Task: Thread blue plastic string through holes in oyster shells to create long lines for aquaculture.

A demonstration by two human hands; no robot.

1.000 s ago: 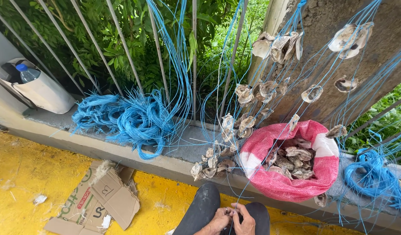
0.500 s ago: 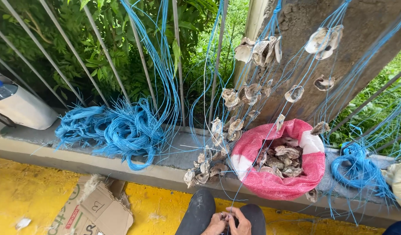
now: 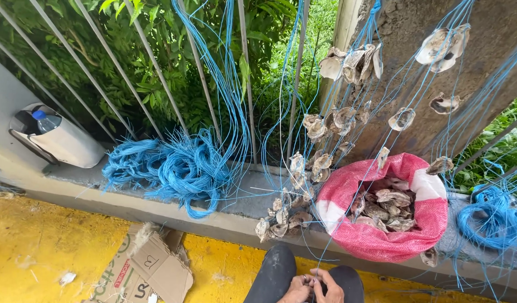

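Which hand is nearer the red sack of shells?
The right hand, slightly. It sits below the sack, just left of its lower edge. The left hand touches the right hand and lies farther left. Both pinch a blue string.

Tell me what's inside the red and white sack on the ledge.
The sack is rolled open and holds a heap of grey-brown oyster shells. Only the top layer shows; anything deeper is covered by shells and the sack's wall.
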